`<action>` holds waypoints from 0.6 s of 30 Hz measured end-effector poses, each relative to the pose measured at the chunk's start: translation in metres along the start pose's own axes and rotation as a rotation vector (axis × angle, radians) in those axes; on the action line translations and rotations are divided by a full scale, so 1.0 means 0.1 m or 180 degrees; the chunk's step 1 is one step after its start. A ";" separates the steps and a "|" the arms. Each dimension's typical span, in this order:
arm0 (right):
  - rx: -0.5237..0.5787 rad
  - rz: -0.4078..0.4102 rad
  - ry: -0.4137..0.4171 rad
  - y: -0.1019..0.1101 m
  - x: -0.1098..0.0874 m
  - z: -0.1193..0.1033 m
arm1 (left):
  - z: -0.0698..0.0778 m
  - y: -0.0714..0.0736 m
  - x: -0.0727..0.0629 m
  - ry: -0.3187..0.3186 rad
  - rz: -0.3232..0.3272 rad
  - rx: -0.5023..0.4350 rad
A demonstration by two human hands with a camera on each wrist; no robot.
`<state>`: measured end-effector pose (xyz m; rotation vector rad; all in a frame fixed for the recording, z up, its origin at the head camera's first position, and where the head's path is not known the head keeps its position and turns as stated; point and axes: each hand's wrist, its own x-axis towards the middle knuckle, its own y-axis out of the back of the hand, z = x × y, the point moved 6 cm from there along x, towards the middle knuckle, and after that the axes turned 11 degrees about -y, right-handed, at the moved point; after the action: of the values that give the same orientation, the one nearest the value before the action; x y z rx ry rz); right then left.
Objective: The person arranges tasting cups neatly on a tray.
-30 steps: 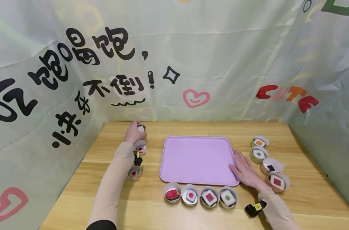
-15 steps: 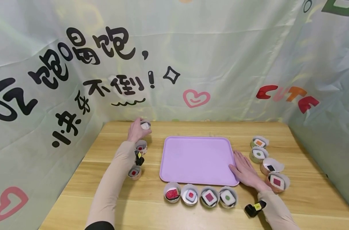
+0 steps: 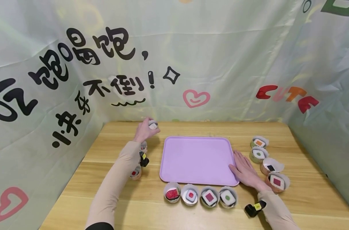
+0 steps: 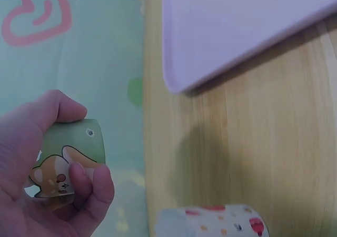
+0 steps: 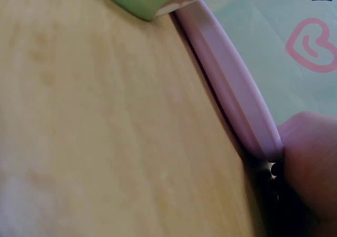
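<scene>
Up at the table's back left, my left hand (image 3: 144, 131) holds a small paper cup (image 3: 153, 125) with a white sushi piece in it. In the left wrist view, thumb and fingers curl round this green cup (image 4: 73, 155), printed with a cartoon animal. Its shadow falls on the wood below. My right hand (image 3: 245, 171) lies with straight fingers along the right edge of a purple tray (image 3: 197, 159), thumb on the rim. In the right wrist view part of that hand (image 5: 310, 166) touches the tray's corner.
Two cups, one at the wrist (image 3: 143, 147) and one nearer (image 3: 135, 173), stand partly hidden by the left arm. Several cups with sushi pieces line the tray's front, including one with a red top (image 3: 172, 194). Another column, including an orange-centred piece (image 3: 259, 142), stands at the right.
My left hand has lifted the cup from the back of the left column and carried it right, towards the tray. The right hand and tray have stayed still.
</scene>
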<state>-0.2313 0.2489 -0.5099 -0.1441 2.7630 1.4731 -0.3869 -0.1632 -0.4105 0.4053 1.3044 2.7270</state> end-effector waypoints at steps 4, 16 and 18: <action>0.0017 0.0044 0.0037 0.00 0.00 0.00 | 0.10 -0.08 0.00 -0.0094 -0.0051 -0.0019; -0.0013 -0.0025 -0.0038 0.00 -0.01 -0.01 | 0.37 -0.37 -0.01 -0.0283 -0.0222 0.0312; -0.0010 -0.0032 -0.0038 0.00 -0.01 -0.01 | 0.41 -0.42 -0.02 -0.0288 -0.0264 0.0369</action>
<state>-0.2306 0.2485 -0.5095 -0.1483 2.7466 1.4711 -0.3748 -0.1061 -0.4184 0.4675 1.4260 2.5431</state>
